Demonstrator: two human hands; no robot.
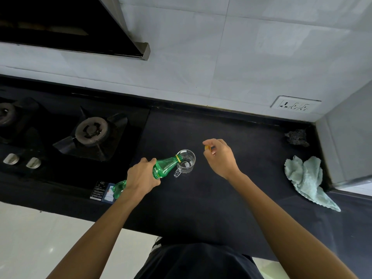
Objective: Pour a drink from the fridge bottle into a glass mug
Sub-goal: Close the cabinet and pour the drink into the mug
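The pour looks under way: the green plastic soft-drink bottle [161, 168] is uncapped and tipped over, its yellow-ringed mouth sitting just over the rim of the small clear glass mug [186, 161], which stands upright on the black desk [251, 178], near its middle and just right of the gas stove [84, 135]. A little clear liquid seems to lie in the bottom of the mug, though glass and drink are hard to tell apart, so most of the filling is probably still left, then righting and capping the bottle. The bottle's long axis runs from lower left up to the right, base toward the person, neck aimed into the mug. The left hand [141, 178] wraps around the bottle's middle; the right hand [219, 156], held just right of the mug, pinches a small yellow cap [207, 147] in curled fingers.
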